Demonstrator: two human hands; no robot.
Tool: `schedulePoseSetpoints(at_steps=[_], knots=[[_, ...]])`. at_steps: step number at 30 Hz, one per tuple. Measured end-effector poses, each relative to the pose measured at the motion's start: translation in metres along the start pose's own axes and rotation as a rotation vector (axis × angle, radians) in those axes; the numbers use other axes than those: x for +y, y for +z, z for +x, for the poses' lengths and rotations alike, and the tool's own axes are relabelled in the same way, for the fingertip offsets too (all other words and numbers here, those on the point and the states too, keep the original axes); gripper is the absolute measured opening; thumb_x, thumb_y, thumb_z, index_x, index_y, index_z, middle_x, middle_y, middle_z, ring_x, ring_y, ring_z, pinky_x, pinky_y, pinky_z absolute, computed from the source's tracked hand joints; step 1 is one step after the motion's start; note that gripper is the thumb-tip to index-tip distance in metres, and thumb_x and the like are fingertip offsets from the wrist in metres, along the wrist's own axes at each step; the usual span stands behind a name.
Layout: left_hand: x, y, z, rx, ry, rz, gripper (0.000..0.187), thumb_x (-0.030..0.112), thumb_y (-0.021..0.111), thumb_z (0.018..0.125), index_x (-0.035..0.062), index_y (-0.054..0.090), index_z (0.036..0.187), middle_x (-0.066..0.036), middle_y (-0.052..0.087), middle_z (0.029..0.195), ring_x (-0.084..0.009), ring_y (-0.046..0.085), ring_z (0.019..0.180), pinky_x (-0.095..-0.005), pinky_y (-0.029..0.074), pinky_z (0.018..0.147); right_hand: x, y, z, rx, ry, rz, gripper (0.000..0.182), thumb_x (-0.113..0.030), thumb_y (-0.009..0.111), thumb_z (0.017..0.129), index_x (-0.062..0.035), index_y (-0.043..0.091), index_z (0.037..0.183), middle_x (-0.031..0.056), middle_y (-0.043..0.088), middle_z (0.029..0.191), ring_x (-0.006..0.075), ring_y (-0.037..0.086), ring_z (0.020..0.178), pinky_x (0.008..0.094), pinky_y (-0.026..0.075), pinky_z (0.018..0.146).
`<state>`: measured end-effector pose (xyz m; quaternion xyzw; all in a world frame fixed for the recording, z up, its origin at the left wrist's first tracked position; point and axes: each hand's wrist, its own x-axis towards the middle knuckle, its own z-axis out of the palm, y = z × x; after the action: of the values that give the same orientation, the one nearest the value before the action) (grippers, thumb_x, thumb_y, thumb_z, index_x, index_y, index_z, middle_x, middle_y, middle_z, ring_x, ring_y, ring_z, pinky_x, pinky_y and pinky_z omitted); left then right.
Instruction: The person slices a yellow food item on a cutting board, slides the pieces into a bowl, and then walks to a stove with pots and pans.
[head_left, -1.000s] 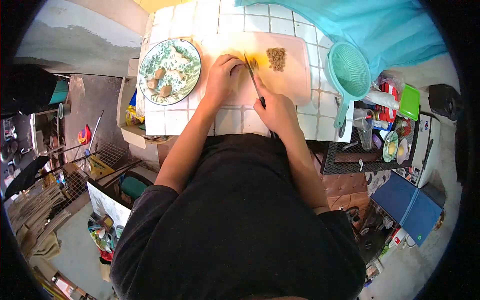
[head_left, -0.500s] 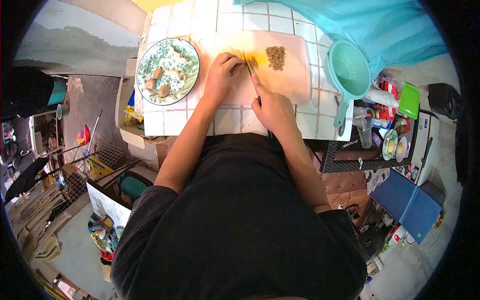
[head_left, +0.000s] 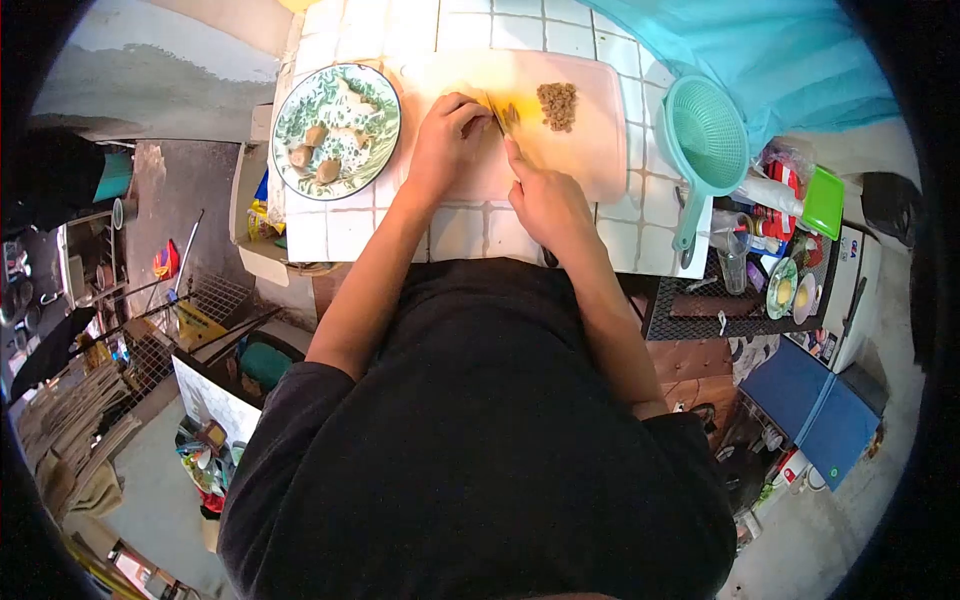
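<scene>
On the pink cutting board my right hand is closed on a knife, its blade pointing away from me. My left hand is closed just left of the blade, its fingertips on something too small and hidden to make out. Small brown slices lie against the right side of the blade. Farther right on the board sits a pile of chopped brown pieces. A green-patterned plate to the left holds several brown lumps and some pale pieces.
A green strainer rests on the white tiled table at the right. Beyond it are a turquoise cloth and a black rack with cups and small dishes. An open cardboard box stands left of the table.
The view has shifted slightly. The knife blade is tilted a little differently beside my left fingertips, and both hands stay near the same spot on the board.
</scene>
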<state>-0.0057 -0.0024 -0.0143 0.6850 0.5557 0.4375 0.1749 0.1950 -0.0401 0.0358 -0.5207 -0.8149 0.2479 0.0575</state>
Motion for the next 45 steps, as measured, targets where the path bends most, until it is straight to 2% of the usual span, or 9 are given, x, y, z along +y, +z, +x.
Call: schedulePoseSetpoints(at_steps=[14,21,25,27,28,30,37,43,45], knots=[[-0.001,0.001,0.003,-0.049,-0.108,-0.085,0.016,-0.001,0.078,0.084,-0.0015,0.07,0.098,-0.017,0.067,0.097,-0.0326,0.069,0.089,-0.0402,0.057,0.079,0.005,-0.058,-0.06,-0.195,0.122,0.058,0.068,-0.027,0.062,0.095,-0.021,0.047,0.161,0.0246,0.072,0.083,0.0442,0.071,0.079,0.0548,0.057,0.079],[0.003,-0.003,0.017,-0.145,-0.241,0.072,0.018,0.008,0.077,0.085,0.0019,0.07,0.1,-0.016,0.069,0.093,-0.0351,0.068,0.087,-0.0444,0.056,0.081,0.016,-0.057,-0.061,-0.082,0.162,0.125,0.068,-0.027,0.063,0.096,-0.0209,0.046,0.161,0.026,0.072,0.086,0.0455,0.071,0.084,0.0555,0.056,0.081],[0.008,0.0,0.026,-0.148,-0.212,0.11,0.015,0.011,0.077,0.087,0.0046,0.073,0.1,-0.015,0.07,0.102,-0.0347,0.067,0.097,-0.0443,0.055,0.089,0.011,-0.054,-0.056,-0.108,0.137,0.137,0.068,-0.027,0.064,0.095,-0.0203,0.048,0.161,0.0259,0.072,0.085,0.0456,0.071,0.083,0.0552,0.056,0.08],[0.015,0.005,0.03,-0.067,0.034,0.265,0.014,0.01,0.073,0.088,0.0068,0.076,0.102,-0.014,0.07,0.112,-0.0338,0.063,0.11,-0.0448,0.052,0.098,0.012,-0.052,-0.054,-0.116,0.118,0.119,0.067,-0.027,0.064,0.095,-0.0201,0.049,0.16,0.0257,0.072,0.084,0.0455,0.071,0.083,0.0551,0.056,0.08],[0.015,0.01,0.031,-0.065,0.036,0.265,0.014,0.01,0.073,0.088,0.0068,0.076,0.102,-0.014,0.07,0.112,-0.0338,0.063,0.11,-0.0448,0.052,0.098,0.012,-0.052,-0.054,-0.115,0.116,0.12,0.067,-0.027,0.064,0.095,-0.02,0.049,0.16,0.0255,0.071,0.084,0.0455,0.071,0.083,0.0551,0.056,0.08],[0.014,0.016,0.033,-0.204,0.081,0.224,0.021,0.006,0.069,0.087,0.0078,0.077,0.107,-0.013,0.068,0.116,-0.0341,0.06,0.116,-0.0449,0.049,0.102,0.011,-0.05,-0.053,-0.119,0.108,0.122,0.066,-0.027,0.064,0.095,-0.0199,0.05,0.159,0.0253,0.071,0.083,0.0455,0.071,0.082,0.0551,0.056,0.079],[0.015,0.01,0.026,-0.23,-0.107,0.332,0.014,0.011,0.073,0.089,0.0091,0.077,0.103,-0.011,0.068,0.109,-0.0345,0.06,0.108,-0.0446,0.05,0.099,0.018,-0.047,-0.054,-0.082,0.193,0.121,0.067,-0.029,0.064,0.095,-0.0228,0.049,0.16,0.0257,0.071,0.085,0.0453,0.071,0.083,0.0539,0.056,0.08],[0.019,0.011,0.036,-0.171,0.053,0.254,0.012,0.011,0.077,0.087,0.0082,0.077,0.099,-0.011,0.07,0.111,-0.0342,0.062,0.107,-0.0432,0.052,0.097,0.019,-0.047,-0.054,-0.067,0.2,0.126,0.067,-0.029,0.065,0.095,-0.0257,0.048,0.161,0.0261,0.072,0.087,0.0454,0.07,0.084,0.0536,0.055,0.081],[0.02,0.009,0.042,-0.326,0.084,0.283,0.011,0.012,0.077,0.086,0.0079,0.078,0.097,-0.011,0.071,0.11,-0.0339,0.062,0.106,-0.0426,0.052,0.098,0.018,-0.048,-0.055,-0.056,0.207,0.128,0.067,-0.029,0.065,0.095,-0.0256,0.048,0.161,0.0263,0.072,0.088,0.0456,0.071,0.085,0.054,0.055,0.081]])
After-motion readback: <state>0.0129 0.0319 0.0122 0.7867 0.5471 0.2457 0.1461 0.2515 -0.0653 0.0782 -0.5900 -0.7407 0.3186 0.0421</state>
